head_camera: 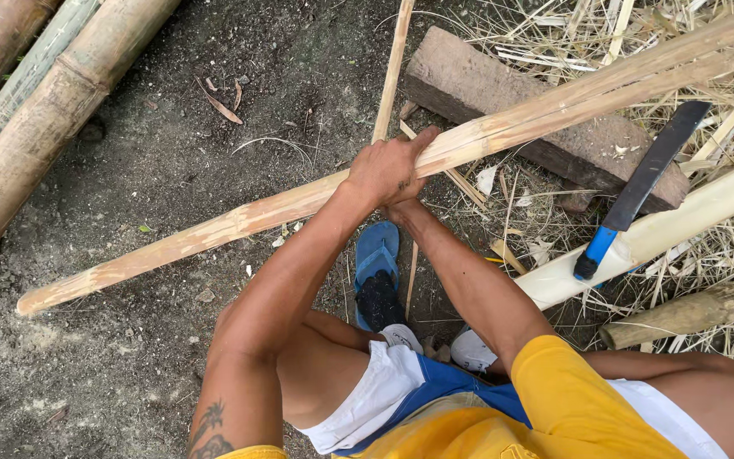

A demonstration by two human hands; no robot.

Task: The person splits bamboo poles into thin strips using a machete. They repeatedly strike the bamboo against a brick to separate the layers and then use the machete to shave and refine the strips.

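You see thick bamboo poles (40, 127) at upper left, a blue-handled machete (639, 187) resting across a wooden block (503, 93), and a blue sandal (375, 255).

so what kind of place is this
Probably an outdoor bamboo-working spot on bare dirt ground: thick round bamboo poles, a blue-handled dark-bladed machete and pale split bamboo scraps.

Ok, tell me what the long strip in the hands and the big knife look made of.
Long strip: split bamboo, by its pale fibrous surface and splintered edges, raw and unfinished. Big knife: dark flat blade, probably metal, dull; its blue handle looks like plastic, though that is uncertain.
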